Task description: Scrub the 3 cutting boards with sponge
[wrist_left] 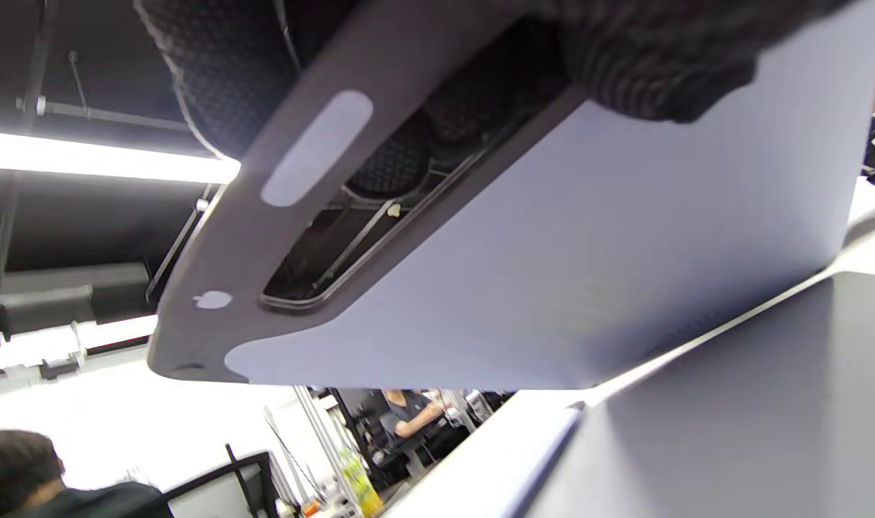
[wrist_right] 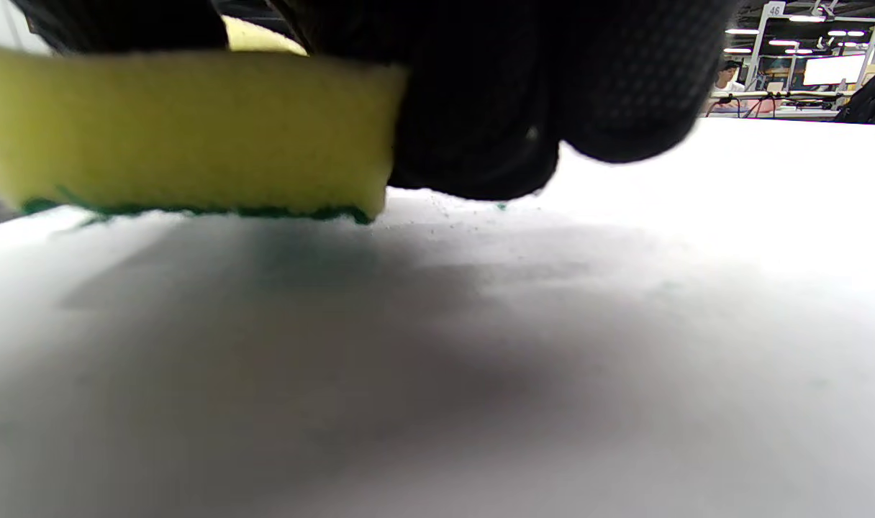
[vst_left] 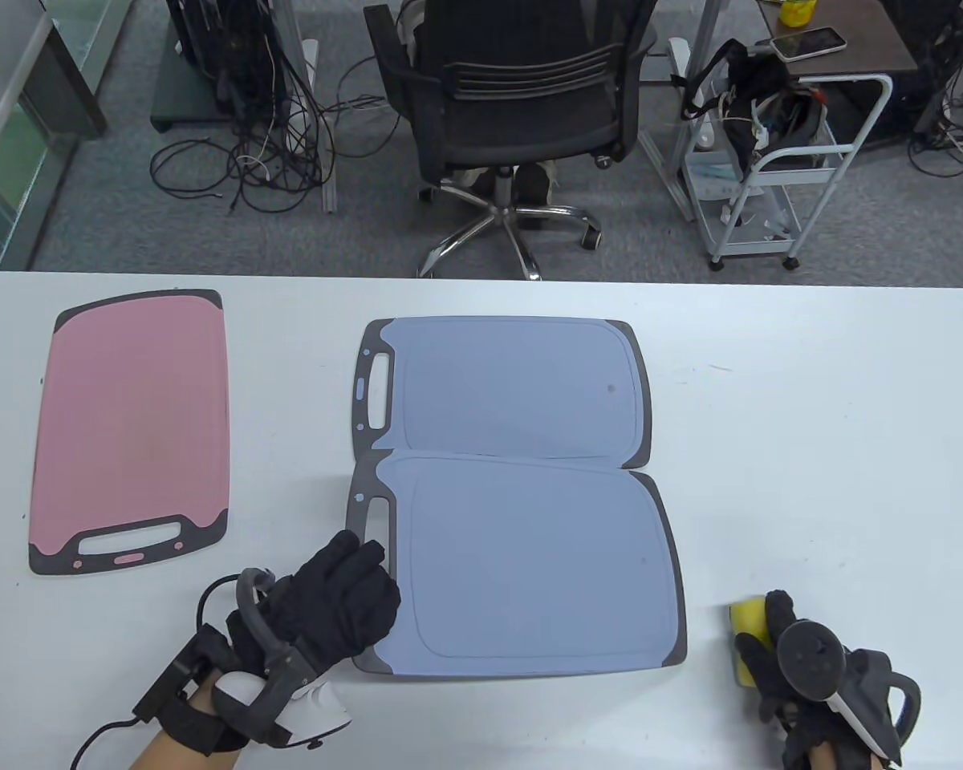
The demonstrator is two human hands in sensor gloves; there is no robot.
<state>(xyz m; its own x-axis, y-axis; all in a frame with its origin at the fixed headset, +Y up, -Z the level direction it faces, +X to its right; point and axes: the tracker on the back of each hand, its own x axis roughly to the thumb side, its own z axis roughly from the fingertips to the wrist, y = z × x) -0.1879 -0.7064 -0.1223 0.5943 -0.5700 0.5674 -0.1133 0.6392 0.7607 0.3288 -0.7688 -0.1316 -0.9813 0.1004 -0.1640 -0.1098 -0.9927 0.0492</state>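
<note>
Yellow sponge gripped under right hand fingers, left hand fingers seemingly curled round near blue board handle

Beyond the white surface lies grey carpet strewn with black cables. A black office chair stands centrally, a white wire cart to its right. Bright strip lights apparently run along a dark ceiling.

Matt plastic cutting boards, porous foam sponge, smooth white table
</note>
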